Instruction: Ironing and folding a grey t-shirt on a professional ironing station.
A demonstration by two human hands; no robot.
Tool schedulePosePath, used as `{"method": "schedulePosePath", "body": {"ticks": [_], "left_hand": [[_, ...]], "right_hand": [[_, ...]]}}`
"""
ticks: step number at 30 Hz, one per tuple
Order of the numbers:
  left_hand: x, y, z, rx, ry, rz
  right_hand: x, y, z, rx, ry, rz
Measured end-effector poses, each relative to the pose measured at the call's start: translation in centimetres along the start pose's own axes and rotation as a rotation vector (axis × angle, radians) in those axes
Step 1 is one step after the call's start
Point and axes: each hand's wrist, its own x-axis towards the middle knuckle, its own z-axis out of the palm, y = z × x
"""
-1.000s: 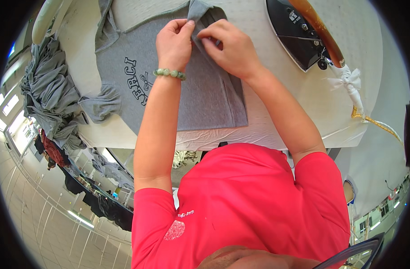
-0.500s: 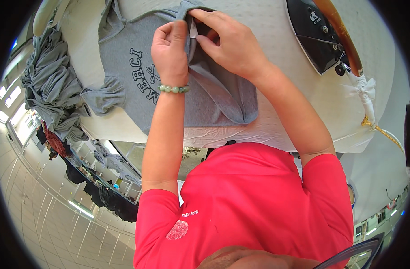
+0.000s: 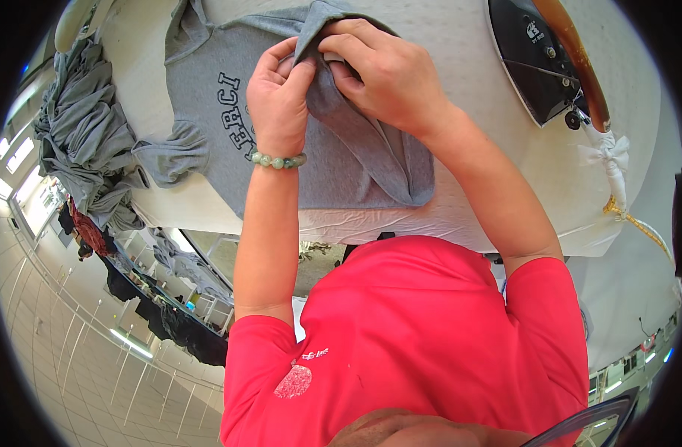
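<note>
A grey jersey top (image 3: 195, 97) with dark lettering on its front lies spread on the cloth-covered table (image 3: 467, 82). My left hand (image 3: 276, 104), with a green bead bracelet (image 3: 279, 161) at the wrist, pinches a turned-over edge of the top between thumb and fingers. Close on its right, my right hand (image 3: 393, 82) has its fingers curled into the same fold, and the fabric partly hides the fingertips. A small pale patch shows at those fingers; what it is I cannot make out. Below my hands the lower part of the top gapes in a loose fold.
A black iron (image 3: 531, 63) with a brown handle rests at the far right, its cord wrapped in white cloth (image 3: 613, 160). Crumpled grey garments (image 3: 84, 127) are heaped at the table's left edge. Dark cloths (image 3: 181, 331) hang lower left.
More grey fabric is now turned over between my hands, covering most of the pale strip seen before. My left hand has shifted slightly left and down, its thumb now on the fold.
</note>
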Motion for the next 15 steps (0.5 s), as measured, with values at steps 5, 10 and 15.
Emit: {"method": "schedulePosePath", "body": {"ticks": [5, 10, 15], "left_hand": [[-0.8, 0.8, 1.4, 0.185, -0.056, 0.083], [-0.5, 0.9, 0.9, 0.232, -0.032, 0.036], [-0.5, 1.5, 0.9, 0.217, -0.032, 0.029]], "right_hand": [[0.0, -0.1, -0.3, -0.003, -0.02, 0.011], [-0.1, 0.4, -0.5, 0.011, -0.018, -0.024], [-0.3, 0.7, -0.7, 0.049, 0.035, -0.06]]}}
